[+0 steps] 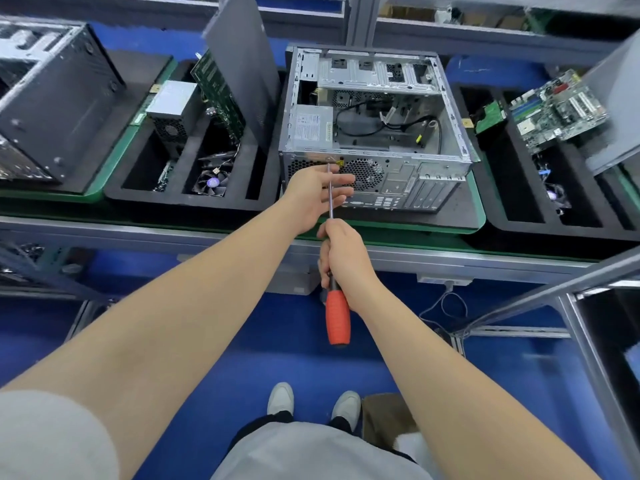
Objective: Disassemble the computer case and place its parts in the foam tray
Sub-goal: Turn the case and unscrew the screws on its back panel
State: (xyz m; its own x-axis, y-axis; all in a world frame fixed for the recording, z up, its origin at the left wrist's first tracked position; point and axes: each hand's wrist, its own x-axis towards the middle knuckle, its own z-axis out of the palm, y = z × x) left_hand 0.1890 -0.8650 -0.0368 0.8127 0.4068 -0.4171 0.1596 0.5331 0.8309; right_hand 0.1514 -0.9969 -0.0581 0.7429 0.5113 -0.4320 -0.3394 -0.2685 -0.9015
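Case [415,174] rear: screwdriver [337,320] gripped in right hand [341,252], shaft guided by loose-fingered left hand [317,188]; keep tip square, press while turning.

The green-topped, metal-framed tabletop [415,241] carries an open silver metal computer case [398,181] on a black pad [460,206]. At the case's 9 o'clock lies a black compartmented foam tray [173,200]. A second black foam tray [554,230] lies at its 3 o'clock.

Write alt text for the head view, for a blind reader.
A person's right hand grips a red-handled screwdriver, its tip at the rear panel of an open computer case, with the open left hand by the shaft. A foam tray holding parts sits left of it.
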